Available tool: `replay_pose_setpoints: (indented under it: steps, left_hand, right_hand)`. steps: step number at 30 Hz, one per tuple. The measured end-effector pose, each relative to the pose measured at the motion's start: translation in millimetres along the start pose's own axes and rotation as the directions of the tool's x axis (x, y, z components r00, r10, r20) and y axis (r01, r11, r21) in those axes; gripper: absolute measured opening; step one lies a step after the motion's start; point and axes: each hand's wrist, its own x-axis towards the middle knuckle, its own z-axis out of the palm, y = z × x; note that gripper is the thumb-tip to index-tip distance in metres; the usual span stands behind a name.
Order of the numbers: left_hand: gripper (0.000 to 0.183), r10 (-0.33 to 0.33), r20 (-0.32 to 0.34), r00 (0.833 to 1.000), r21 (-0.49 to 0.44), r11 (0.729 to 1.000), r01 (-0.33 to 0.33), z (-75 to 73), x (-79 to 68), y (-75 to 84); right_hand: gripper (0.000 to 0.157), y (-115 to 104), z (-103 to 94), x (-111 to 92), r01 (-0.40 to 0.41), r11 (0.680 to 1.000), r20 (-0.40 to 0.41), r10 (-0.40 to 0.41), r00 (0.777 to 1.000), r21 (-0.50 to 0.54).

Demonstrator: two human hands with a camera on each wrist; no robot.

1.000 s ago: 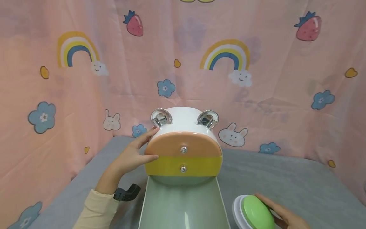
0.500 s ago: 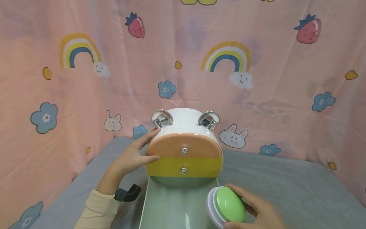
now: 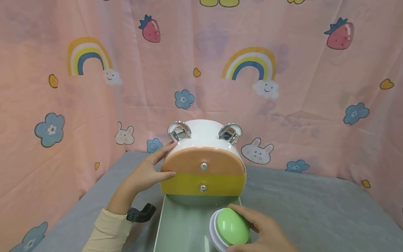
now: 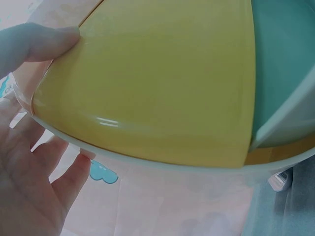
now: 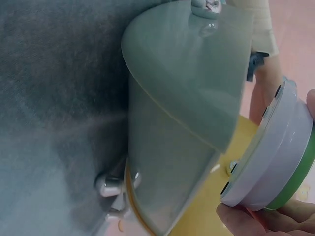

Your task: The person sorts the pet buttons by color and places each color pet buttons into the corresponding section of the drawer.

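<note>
A small drawer cabinet (image 3: 203,131) with a white body and metal ears stands in the head view. My left hand (image 3: 145,176) grips its left side, thumb on the front, fingers along the side wall. The thumb (image 4: 54,43) touches the yellow drawer front (image 4: 162,83) in the left wrist view. Below, the grey-green bottom drawer (image 3: 181,222) is pulled out toward me. Over its right part, my right hand (image 3: 262,229) holds a round, green-domed object (image 3: 233,226) tilted. Its white base (image 5: 268,157) has dark marks on the rim in the right wrist view.
An orange top drawer front (image 3: 185,159) and the yellow one carry metal knobs; both are closed. Grey cloth (image 3: 315,206) covers the table. A pink printed curtain (image 3: 299,80) hangs behind and at both sides. The pulled-out drawer's front (image 5: 182,69) bears a knob.
My right hand has carried the green-domed object leftward, from beside the open drawer to above it. My left hand has kept its place on the cabinet.
</note>
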Motion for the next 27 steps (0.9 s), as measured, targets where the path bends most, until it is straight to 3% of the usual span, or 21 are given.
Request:
replay_pose_setpoints:
  steps: [6,11,23,27]
  left_hand:
    - [0.085,-0.006,-0.006,1.0,0.008,1.0,0.006,0.2,-0.2,0.4]
    - [0.085,-0.007,-0.008,1.0,0.003,1.0,0.007,0.2,0.0,0.4]
    - [0.084,0.006,-0.01,1.0,0.011,1.0,-0.006,-0.1,0.7,-2.0]
    - [0.083,0.008,-0.012,1.0,0.016,1.0,-0.008,-0.3,0.4,-2.3]
  right_hand:
    - [0.086,1,6.2,8,0.002,1.0,0.061,-0.001,0.998,-0.027]
    - [0.086,0,10.4,13,0.018,0.996,0.053,-0.014,0.998,-0.082]
    - [0.088,-9,17.9,25,-0.17,0.982,0.124,0.179,0.976,-0.081]
    - [0.086,-6,18.5,27,-0.156,0.983,0.145,0.169,0.975,-0.093]
